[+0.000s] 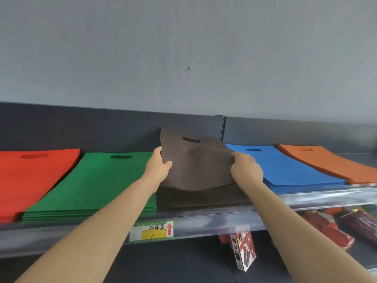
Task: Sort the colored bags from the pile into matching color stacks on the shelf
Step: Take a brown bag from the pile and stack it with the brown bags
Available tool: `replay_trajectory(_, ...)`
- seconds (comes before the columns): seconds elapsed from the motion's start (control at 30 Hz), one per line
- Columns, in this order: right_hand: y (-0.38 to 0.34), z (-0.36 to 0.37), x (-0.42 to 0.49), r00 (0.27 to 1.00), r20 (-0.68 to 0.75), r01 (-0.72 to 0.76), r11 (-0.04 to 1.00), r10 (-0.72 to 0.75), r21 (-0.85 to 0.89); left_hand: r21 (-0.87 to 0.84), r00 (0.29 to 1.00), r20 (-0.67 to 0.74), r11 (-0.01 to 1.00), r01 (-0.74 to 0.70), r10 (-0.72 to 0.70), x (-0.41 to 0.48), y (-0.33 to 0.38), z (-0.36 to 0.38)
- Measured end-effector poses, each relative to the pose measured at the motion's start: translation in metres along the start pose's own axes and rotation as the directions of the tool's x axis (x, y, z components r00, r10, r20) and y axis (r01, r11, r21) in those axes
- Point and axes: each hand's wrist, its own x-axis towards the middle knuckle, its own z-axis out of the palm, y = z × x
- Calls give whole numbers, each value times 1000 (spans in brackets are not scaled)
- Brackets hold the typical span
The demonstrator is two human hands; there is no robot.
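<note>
A brown bag (195,162) with a cut-out handle is held tilted above the brown stack (204,198) at the shelf's middle. My left hand (158,166) grips its left edge, thumb on top. My right hand (245,167) pinches its right edge. Along the shelf lie a red stack (30,176) at far left, a green stack (91,180), a blue stack (285,166) and an orange stack (330,162) at far right. The pile the bags come from is out of view.
The shelf's front rail (204,223) carries a yellow-and-green price label (152,231) with a red arrow. Below it a lower shelf holds a snack box (243,250) and red packets (330,229). A dark back panel (81,129) and grey wall rise behind the stacks.
</note>
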Motion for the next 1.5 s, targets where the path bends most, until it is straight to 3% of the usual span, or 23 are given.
replay_trajectory(0.2,28,-2,10,991,74,111,994,-109,-23,225,999,-36,974,-14,22,-15,7,30)
replay_trajectory(0.4,43,2,15,969,196,171,981,-150,-97,303,994,16,948,101,-111,-18,6,43)
replay_trajectory(0.6,39,9,10,953,142,301,896,-268,-326,305,990,22,944,127,-141,-14,4,40)
replay_trajectory(0.73,28,17,6,920,186,383,895,-346,-229,321,989,40,939,121,-142,-15,2,41)
replay_trajectory(0.9,23,40,3,849,339,463,880,-405,-108,382,986,32,914,141,-165,-13,-6,43)
replay_trajectory(1.0,27,51,1,804,458,457,887,-379,-69,508,975,82,850,138,-207,-17,-10,43)
replay_trajectory(1.1,31,54,0,792,469,486,869,-391,-96,645,970,113,758,93,-215,-20,-14,43)
replay_trajectory(1.2,28,52,5,781,476,509,854,-405,-108,728,985,120,685,0,-127,-28,-8,43)
replay_trajectory(1.33,7,50,1,787,402,547,831,-469,-102,808,993,101,577,-114,55,-43,5,28)
replay_trajectory(1.5,-43,54,-25,757,262,635,769,-599,-75,867,982,132,465,-179,131,-61,11,-21)
